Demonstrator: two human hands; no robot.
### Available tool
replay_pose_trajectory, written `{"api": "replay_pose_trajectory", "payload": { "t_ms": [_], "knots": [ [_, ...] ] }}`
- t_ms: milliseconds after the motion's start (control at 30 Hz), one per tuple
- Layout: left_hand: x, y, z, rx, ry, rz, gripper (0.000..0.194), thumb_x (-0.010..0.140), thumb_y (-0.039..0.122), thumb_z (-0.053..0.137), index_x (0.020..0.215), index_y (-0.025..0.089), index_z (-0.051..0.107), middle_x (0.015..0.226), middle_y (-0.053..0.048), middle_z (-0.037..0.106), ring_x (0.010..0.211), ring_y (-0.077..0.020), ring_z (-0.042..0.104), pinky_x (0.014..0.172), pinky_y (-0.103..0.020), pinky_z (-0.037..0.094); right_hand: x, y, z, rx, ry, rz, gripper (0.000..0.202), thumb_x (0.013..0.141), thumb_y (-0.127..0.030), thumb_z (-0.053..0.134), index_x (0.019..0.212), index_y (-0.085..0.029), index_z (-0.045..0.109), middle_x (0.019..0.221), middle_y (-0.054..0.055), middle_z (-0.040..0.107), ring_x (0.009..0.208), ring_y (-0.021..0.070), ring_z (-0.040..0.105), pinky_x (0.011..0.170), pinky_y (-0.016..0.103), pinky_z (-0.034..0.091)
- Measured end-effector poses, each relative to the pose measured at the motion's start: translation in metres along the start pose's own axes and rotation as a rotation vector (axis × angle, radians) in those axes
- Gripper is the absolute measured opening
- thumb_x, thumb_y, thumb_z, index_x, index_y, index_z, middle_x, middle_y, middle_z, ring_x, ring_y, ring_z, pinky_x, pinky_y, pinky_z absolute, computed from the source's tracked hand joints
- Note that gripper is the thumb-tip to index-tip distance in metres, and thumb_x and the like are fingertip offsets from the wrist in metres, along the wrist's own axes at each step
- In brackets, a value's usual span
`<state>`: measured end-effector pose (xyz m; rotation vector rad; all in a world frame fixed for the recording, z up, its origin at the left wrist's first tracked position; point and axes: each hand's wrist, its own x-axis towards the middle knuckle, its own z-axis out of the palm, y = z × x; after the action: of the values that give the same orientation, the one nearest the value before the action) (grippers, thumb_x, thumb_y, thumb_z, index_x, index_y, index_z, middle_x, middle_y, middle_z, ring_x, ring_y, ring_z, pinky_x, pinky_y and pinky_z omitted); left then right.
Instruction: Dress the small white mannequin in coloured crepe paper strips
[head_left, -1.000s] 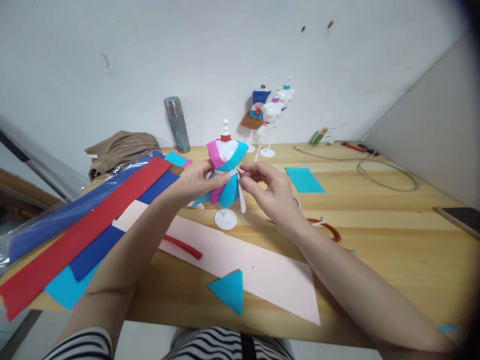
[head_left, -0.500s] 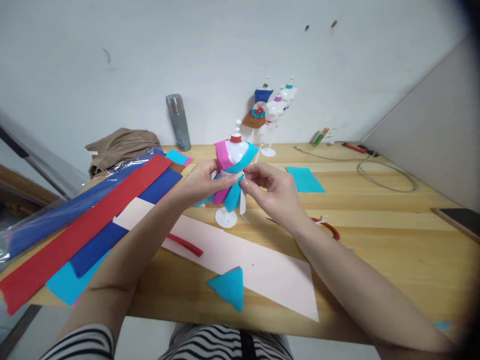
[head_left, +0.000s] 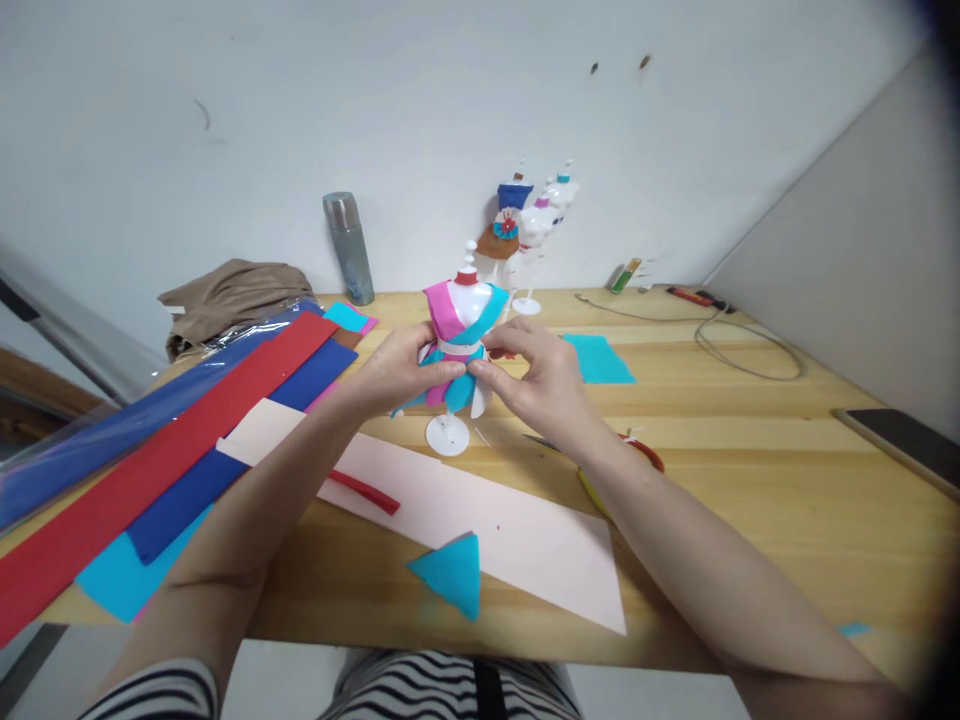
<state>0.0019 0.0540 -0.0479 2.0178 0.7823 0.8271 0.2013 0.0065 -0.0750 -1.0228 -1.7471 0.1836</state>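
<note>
Small white mannequin bust (head_left: 472, 298) with a red collar (head_left: 466, 278), between two hands on a pale wooden table (head_left: 712, 540).

It wears a pink-and-turquoise crossed top (head_left: 484, 322), a narrow white waistband (head_left: 459, 350) and a petal-like skirt (head_left: 458, 393) in the same two colours, leaning slightly right above its round white base (head_left: 448, 435); the left hand (head_left: 401, 370) is closed around the waist's left side, thumb across the front, while the right hand's (head_left: 541, 382) thumb and fingertips bend nearly together at the other side, though I cannot tell what lies between them; a clear plastic bag (head_left: 279, 325) at left holds flat blue material (head_left: 112, 443), and a grey-green bottle with silver cap (head_left: 351, 250) stands capped, contents hidden.
</note>
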Motion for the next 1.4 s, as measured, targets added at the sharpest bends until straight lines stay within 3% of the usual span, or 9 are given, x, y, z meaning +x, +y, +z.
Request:
{"api": "replay_pose_trajectory", "payload": {
  "t_ms": [133,333,500,700,800,900,1033,1167,1400],
  "knots": [
    [-0.001,0.0,-0.002,0.061,-0.009,0.018,0.038,0.082,0.04,0.07,0.109,0.013,0.073,0.104,-0.007,0.077,0.098,-0.0257,0.071,0.083,-0.032,0.054,-0.002,0.003,0.003,0.016,-0.035,0.028,0.021,0.092,-0.038,0.069,0.099,-0.02,0.077,0.082,0.005,0.073,0.074,0.0212,0.068,0.072,0.036,0.054],
    [-0.001,0.002,-0.005,0.059,-0.041,0.036,0.036,0.083,0.039,0.069,0.107,0.013,0.072,0.101,-0.007,0.076,0.094,-0.0245,0.071,0.08,-0.031,0.055,0.0,0.007,-0.001,-0.079,-0.113,-0.103,0.027,0.096,-0.046,0.066,0.102,-0.021,0.074,0.085,0.007,0.071,0.08,0.0228,0.067,0.074,0.037,0.053],
    [0.0,0.004,-0.003,0.074,-0.024,0.028,0.036,0.083,0.039,0.068,0.107,0.012,0.071,0.102,-0.008,0.076,0.096,-0.0258,0.071,0.083,-0.033,0.055,0.001,0.011,-0.004,-0.1,-0.131,-0.113,0.025,0.096,-0.045,0.067,0.104,-0.022,0.074,0.083,0.006,0.071,0.078,0.0232,0.067,0.073,0.038,0.053],
    [0.002,-0.003,0.001,0.021,-0.003,0.056,0.044,0.082,0.036,0.07,0.119,0.013,0.066,0.12,-0.012,0.073,0.111,-0.0292,0.069,0.096,-0.038,0.054,0.011,0.007,-0.016,0.172,-0.126,0.117,0.027,0.086,-0.044,0.073,0.107,-0.027,0.075,0.106,0.007,0.076,0.102,0.0293,0.072,0.09,0.048,0.058],
    [0.003,-0.006,0.006,-0.01,0.03,0.07,0.058,0.08,0.035,0.072,0.132,0.012,0.058,0.128,-0.015,0.07,0.119,-0.0309,0.066,0.102,-0.041,0.052,0.018,0.003,-0.014,0.328,-0.226,0.228,0.035,0.082,-0.048,0.075,0.11,-0.027,0.074,0.117,0.007,0.076,0.113,0.0316,0.07,0.094,0.051,0.059],
    [0.003,-0.008,0.011,-0.058,0.047,0.056,0.074,0.08,0.036,0.077,0.144,0.012,0.048,0.129,-0.017,0.069,0.126,-0.0327,0.063,0.108,-0.044,0.049,0.024,-0.002,-0.007,0.444,-0.327,0.331,0.041,0.072,-0.048,0.084,0.105,-0.026,0.076,0.114,0.006,0.078,0.108,0.0317,0.073,0.094,0.051,0.059],
    [0.0,-0.009,0.014,-0.201,0.031,0.034,0.086,0.078,0.032,0.081,0.151,0.017,0.039,0.132,-0.016,0.067,0.128,-0.0329,0.062,0.111,-0.046,0.048,0.026,-0.003,-0.002,0.564,-0.359,0.44,0.036,0.063,-0.045,0.092,0.09,-0.027,0.076,0.095,0.003,0.08,0.09,0.0274,0.075,0.084,0.046,0.061],
    [-0.003,-0.002,0.017,-0.457,-0.027,-0.015,0.088,0.074,0.031,0.085,0.151,0.024,0.044,0.138,-0.015,0.065,0.133,-0.0341,0.059,0.109,-0.046,0.05,0.025,0.001,-0.005,0.571,-0.321,0.406,0.035,0.065,-0.047,0.091,0.085,-0.025,0.073,0.084,0.002,0.077,0.084,0.0243,0.073,0.082,0.042,0.06],
    [-0.003,0.021,0.015,-0.916,0.048,-0.197,0.051,0.093,0.053,0.064,0.13,0.017,0.06,0.136,-0.019,0.066,0.129,-0.036,0.062,0.103,-0.046,0.052,0.023,0.009,-0.011,0.49,-0.279,0.396,0.038,0.071,-0.052,0.086,0.096,-0.026,0.075,0.094,0.005,0.078,0.089,0.0288,0.074,0.07,0.041,0.061]
  ]
}}
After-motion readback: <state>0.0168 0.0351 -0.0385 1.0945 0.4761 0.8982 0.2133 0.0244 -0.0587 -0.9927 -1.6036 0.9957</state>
